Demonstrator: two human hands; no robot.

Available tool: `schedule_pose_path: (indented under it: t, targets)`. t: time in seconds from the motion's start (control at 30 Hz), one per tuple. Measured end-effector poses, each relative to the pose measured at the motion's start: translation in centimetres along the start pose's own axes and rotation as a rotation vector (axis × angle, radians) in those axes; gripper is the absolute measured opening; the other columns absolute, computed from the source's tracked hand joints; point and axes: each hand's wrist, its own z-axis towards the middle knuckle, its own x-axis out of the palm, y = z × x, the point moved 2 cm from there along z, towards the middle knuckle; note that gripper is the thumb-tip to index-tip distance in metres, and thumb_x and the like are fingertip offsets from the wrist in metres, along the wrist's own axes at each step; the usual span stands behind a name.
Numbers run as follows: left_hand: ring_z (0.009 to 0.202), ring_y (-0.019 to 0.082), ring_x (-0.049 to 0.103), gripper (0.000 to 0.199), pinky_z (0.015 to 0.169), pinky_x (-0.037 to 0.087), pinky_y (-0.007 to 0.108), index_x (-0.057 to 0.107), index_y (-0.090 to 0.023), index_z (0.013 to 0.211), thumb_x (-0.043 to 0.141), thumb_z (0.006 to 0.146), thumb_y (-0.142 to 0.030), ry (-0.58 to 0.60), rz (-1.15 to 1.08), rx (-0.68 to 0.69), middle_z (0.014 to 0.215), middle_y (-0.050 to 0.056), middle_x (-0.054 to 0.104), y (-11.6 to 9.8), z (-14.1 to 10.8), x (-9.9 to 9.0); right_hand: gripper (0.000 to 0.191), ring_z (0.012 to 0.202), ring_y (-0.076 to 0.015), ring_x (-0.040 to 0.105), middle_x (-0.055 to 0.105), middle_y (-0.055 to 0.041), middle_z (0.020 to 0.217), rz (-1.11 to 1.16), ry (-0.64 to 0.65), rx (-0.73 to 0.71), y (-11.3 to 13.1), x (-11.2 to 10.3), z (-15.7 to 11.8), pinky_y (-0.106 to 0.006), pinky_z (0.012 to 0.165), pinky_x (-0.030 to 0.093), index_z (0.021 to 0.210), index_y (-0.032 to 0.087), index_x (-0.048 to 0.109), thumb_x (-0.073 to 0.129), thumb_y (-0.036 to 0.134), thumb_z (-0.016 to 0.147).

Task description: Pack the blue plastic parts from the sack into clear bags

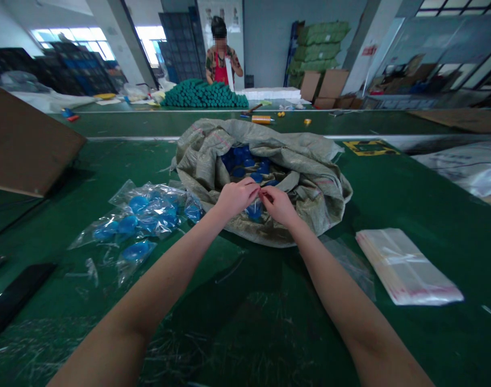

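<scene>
My left hand and my right hand meet over the front rim of a woven sack. Fingers of both are pinched together at the top of a clear plastic bag, which hangs below them with a blue item inside. The sack lies rolled open on the table and holds several round blue plastic pieces. Left of it is a heap of bagged blue pieces. A flat stack of clear plastic bags lies to the right.
A cardboard box leans at the left, above a black flat object. Beyond the sack lie an orange tube and a pile of green rolls. Behind that pile stands a person in a red apron.
</scene>
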Motion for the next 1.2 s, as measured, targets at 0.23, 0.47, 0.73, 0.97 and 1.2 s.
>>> schedule_pose_path:
  t: [0.23,0.47,0.73,0.97,1.2]
  targets:
    - [0.075,0.016,0.065,0.025,0.056,0.045,0.026,0.069,-0.021,0.098,0.046,0.095,-0.031,-0.036,0.017,-0.058,0.103,0.005,0.067,-0.53,0.02,-0.01,0.017,0.081,-0.0196,0.061,0.069,-0.0067,0.087,0.023,-0.012,0.046,-0.08,0.08,-0.09,-0.033,0.08,0.047,0.092,0.018,0.066,0.049,0.021,0.089]
    - [0.083,0.015,0.067,0.031,0.061,0.047,0.024,0.07,-0.022,0.104,0.044,0.098,-0.037,-0.016,-0.06,-0.007,0.108,0.005,0.068,-0.29,-0.28,-0.34,0.017,0.083,-0.0201,0.061,0.068,-0.0079,0.09,0.02,-0.002,0.022,0.02,-0.08,-0.07,-0.033,0.081,0.048,0.094,0.018,0.065,0.049,0.021,0.09]
    - [0.088,0.016,0.067,0.033,0.068,0.048,0.025,0.071,-0.024,0.105,0.04,0.1,-0.035,0.006,-0.066,0.013,0.109,0.005,0.069,-0.01,-0.02,-0.32,0.019,0.085,-0.0211,0.061,0.068,-0.0079,0.09,-0.012,0.026,0.027,0.17,-0.3,-0.07,-0.034,0.081,0.048,0.097,0.019,0.066,0.049,0.024,0.092]
    - [0.085,0.016,0.067,0.034,0.066,0.048,0.026,0.07,-0.022,0.104,0.038,0.1,-0.035,0.038,-0.051,0.008,0.11,0.006,0.068,-0.28,0.05,-0.48,0.019,0.084,-0.0201,0.062,0.069,-0.0077,0.091,-0.005,0.027,0.027,-0.15,-0.24,-0.06,-0.033,0.08,0.048,0.096,0.018,0.067,0.05,0.021,0.09]
    - [0.083,0.015,0.066,0.028,0.061,0.045,0.024,0.067,-0.021,0.102,0.043,0.099,-0.035,-0.007,-0.088,-0.039,0.108,0.005,0.067,-0.57,-0.17,-0.07,0.019,0.08,-0.0188,0.063,0.071,-0.0062,0.088,0.031,-0.001,0.075,0.14,-0.4,-0.1,-0.032,0.078,0.049,0.093,0.018,0.069,0.051,0.022,0.089]
